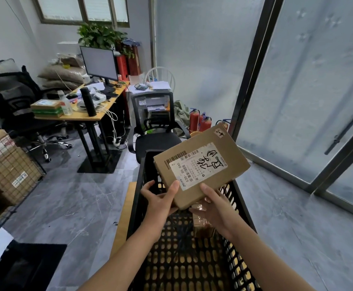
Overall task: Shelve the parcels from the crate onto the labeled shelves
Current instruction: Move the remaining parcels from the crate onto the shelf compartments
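Note:
I hold a flat brown cardboard parcel (211, 153) above the black perforated plastic crate (137, 206). Its white shipping label with barcodes and black handwriting faces me. My left hand (160, 198) grips the parcel's near left corner, thumb on top. My right hand (215, 204) supports the near edge from below, thumb on the label. Deeper in the crate lies another brown taped parcel (202, 225), partly hidden by my right hand.
A black office chair (154, 131) stands just beyond the crate. A wooden desk (83, 116) with a monitor and clutter is at the left. Wire cages with cardboard boxes (7, 164) line the left edge. Red fire extinguishers (198, 120) and frosted glass doors (310, 101) are at the right.

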